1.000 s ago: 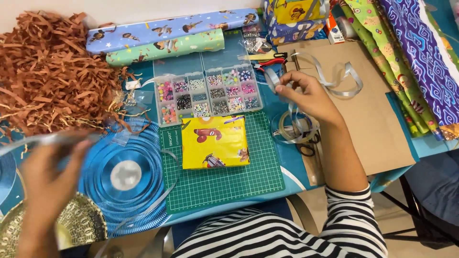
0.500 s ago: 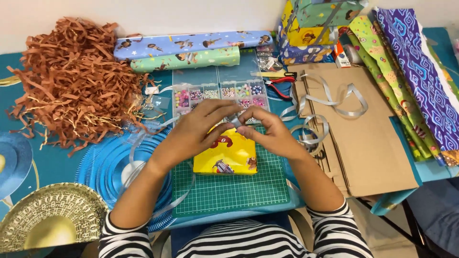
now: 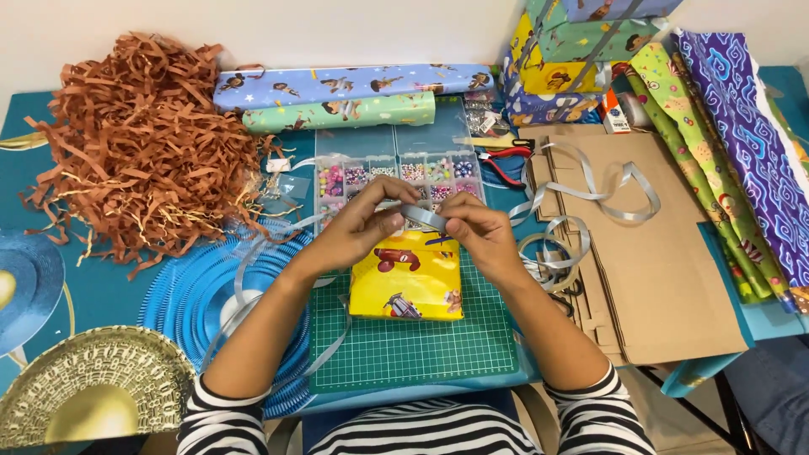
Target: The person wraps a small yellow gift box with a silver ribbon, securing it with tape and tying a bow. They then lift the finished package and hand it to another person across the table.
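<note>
Moved: both your hands sit a touch higher over the package than half a second ago, and the ribbon between them now shows as a short taut band; package and mat unchanged.
Left hand (image 3: 364, 226): fingers curled and pinched shut on the left end of the silver ribbon (image 3: 424, 217).
Right hand (image 3: 476, 229): fingertips closed on the right end of that ribbon, thumb underneath.
Ribbon: held just above the far edge of the yellow wrapped package (image 3: 408, 276); you can't tell if it touches the wrap. A loose tail trails off left across the blue pleated disc (image 3: 190, 291).
Package: flat on the green cutting mat (image 3: 421, 345), toward the mat's far edge, near the table's front edge, centre.
Bead organiser box (image 3: 396, 173): just behind your hands, partly hidden by them.
Shredded brown paper (image 3: 139, 143): far-left corner of the table.
Flat cardboard sheets (image 3: 666, 261): right of the mat, with loose silver ribbon loops (image 3: 590, 190) lying on them.
Wrapping paper rolls (image 3: 733, 143): right edge of the table.
Gold dish (image 3: 88, 396): front-left corner.
</note>
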